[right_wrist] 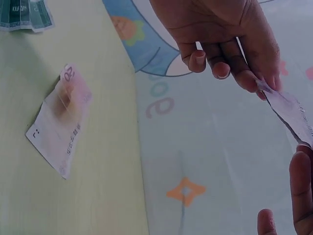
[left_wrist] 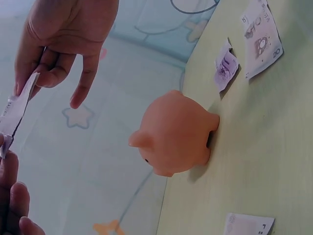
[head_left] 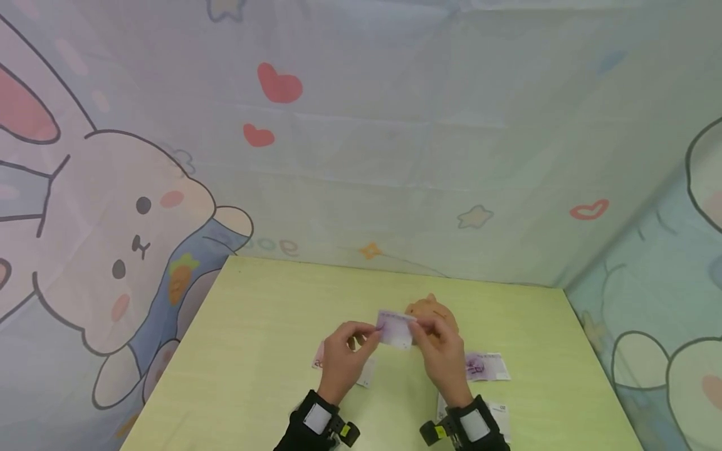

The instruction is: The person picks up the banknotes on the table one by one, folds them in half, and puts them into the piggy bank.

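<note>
Between my two hands a small purple-and-white banknote (head_left: pixel 395 329) is held up off the table. My left hand (head_left: pixel 346 357) pinches its left end with thumb and fingers. Its right end is pinched by my right hand (head_left: pixel 442 360). Just behind the right hand stands an orange pig-shaped bank (head_left: pixel 430 307), partly covered in the head view; the left wrist view shows the piggy bank (left_wrist: pixel 176 132) whole, standing on the table. In that view the held banknote (left_wrist: pixel 17 110) is seen nearly edge-on. The right wrist view shows the left hand (right_wrist: pixel 220 39) at the note's far end.
Right of my right hand lies a purple banknote (head_left: pixel 487 366), with a paler one (head_left: pixel 499 419) nearer me, partly hidden by the wrist. A pinkish note (right_wrist: pixel 63 117) lies below my left hand; beyond it is a green note (right_wrist: pixel 27 17). A printed cloth (head_left: pixel 366 188) hangs behind the yellow table (head_left: pixel 271 313).
</note>
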Motion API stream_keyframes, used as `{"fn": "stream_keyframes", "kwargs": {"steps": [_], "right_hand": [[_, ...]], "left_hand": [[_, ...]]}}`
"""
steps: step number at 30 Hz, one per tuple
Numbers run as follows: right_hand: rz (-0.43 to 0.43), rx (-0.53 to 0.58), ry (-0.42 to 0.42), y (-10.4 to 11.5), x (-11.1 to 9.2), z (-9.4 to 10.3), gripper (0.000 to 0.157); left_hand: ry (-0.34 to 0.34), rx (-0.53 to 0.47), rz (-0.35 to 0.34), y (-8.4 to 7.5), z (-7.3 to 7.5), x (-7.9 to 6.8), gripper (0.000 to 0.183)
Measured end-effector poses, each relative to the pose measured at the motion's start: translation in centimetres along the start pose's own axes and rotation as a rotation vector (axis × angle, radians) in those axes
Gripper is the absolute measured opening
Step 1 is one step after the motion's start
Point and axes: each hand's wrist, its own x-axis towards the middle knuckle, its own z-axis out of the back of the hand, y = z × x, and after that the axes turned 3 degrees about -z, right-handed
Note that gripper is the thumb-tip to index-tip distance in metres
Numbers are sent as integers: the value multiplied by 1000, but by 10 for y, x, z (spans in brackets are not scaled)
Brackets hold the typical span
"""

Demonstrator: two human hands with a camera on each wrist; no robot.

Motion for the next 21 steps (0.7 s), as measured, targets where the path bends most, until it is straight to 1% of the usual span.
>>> {"fn": "stream_keyframes", "kwargs": {"steps": [3, 6, 8, 9, 11, 14, 16, 18, 21], "right_hand": [[1, 53, 12, -2, -1, -1, 12], [-12, 72, 23, -4, -1, -2, 11], [-42, 66, 28, -5, -2, -2, 9], [-53, 60, 26, -10, -2, -1, 9], [-75, 36, 22, -10, -2, -1, 7], [-107, -13, 14, -11, -3, -1, 5], [-126, -56, 7, -7, -4, -2, 5], [-145, -85, 1, -8, -5, -2, 5], [-156, -116, -11, -9, -6, -4, 6]], "left_hand": [[-27, -13, 13, -1, -2, -1, 8], [-58, -9, 6, -4, -3, -1, 7], [-77, 4, -17, -6, -3, -1, 8], [-86, 17, -33, -6, -3, -1, 8], [-95, 49, -66, -7, -3, 0, 8], [-106, 133, -171, -5, -2, 0, 8], [-113, 224, -271, -4, -1, 1, 9], [-126, 321, -384, -3, 0, 2, 9], [-141, 439, -502, -4, 2, 4, 8]]}}
